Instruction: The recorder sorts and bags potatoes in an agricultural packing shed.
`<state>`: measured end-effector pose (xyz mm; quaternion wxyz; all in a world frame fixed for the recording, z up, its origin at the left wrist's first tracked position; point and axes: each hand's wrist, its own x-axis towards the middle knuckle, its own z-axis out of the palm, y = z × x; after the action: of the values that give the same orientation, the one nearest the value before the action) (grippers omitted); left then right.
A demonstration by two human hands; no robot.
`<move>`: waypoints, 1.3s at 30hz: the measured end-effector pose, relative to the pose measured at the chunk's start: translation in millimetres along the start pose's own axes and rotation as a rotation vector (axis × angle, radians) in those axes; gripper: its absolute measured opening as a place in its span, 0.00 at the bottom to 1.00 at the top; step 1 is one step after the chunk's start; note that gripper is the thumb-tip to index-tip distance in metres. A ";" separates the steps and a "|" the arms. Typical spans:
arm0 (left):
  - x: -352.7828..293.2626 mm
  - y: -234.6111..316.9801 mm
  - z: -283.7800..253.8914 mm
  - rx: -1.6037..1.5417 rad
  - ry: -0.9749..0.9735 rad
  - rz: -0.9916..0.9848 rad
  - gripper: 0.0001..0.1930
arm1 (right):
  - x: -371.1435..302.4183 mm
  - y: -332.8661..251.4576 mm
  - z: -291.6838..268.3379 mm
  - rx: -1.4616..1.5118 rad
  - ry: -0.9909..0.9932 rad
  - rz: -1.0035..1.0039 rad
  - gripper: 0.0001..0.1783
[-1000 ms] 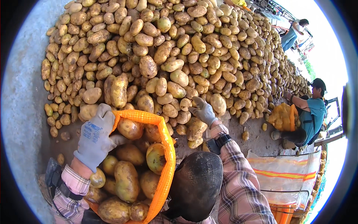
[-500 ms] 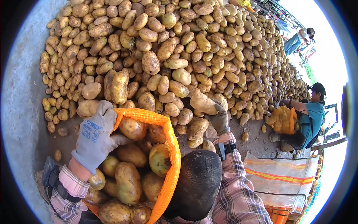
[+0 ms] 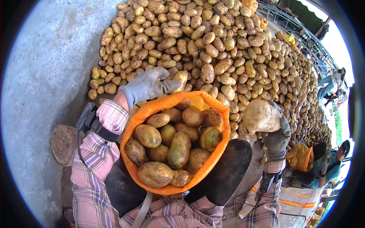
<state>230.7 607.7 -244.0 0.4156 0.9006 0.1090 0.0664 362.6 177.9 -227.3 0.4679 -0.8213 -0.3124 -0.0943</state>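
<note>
The sack (image 3: 163, 103), coarse orange weave, gapes roundly, full of smooth, mottled potatoes (image 3: 179, 150). Right of it, the gloved right grip (image 3: 279, 135) is clasped round a big, pale, lumpy potato (image 3: 261, 116). At the sack's far rim, the left grip (image 3: 150, 84) bends its fingers beside an oblong potato (image 3: 181, 77); whether it grasps it, I cannot tell. The heap (image 3: 249, 69) spreads beyond.

From my end I see an orange sack (image 3: 226, 123) standing with its mouth wide open toward me, the rim a rough ring. Potatoes (image 3: 178, 152) lie packed inside, rounded to oblong, yellow-brown, several tinged green, some smudged with soil. I have one large, pale, lumpy potato (image 3: 261, 116) gripped in the right hand (image 3: 276, 133), right of the sack.
</note>
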 end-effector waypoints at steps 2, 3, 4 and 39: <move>-21.5 0.5 27.5 0.377 0.004 -0.021 0.21 | 5.1 -47.1 20.9 1.046 -0.065 0.400 0.34; -16.6 -0.4 30.9 0.360 0.000 -0.010 0.21 | 6.6 -62.7 25.4 1.026 -0.058 0.401 0.34; -17.4 -1.0 26.8 0.358 -0.017 -0.044 0.20 | 8.1 -77.1 33.5 1.021 -0.152 0.367 0.34; -41.5 52.3 -13.2 -0.966 -0.113 0.396 0.27 | 66.7 -159.3 135.9 0.740 -0.771 0.312 0.48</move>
<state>195.1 573.9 -196.9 0.7682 0.6118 -0.1289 0.1375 300.7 377.2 -158.4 0.5854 -0.6139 -0.3478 0.3993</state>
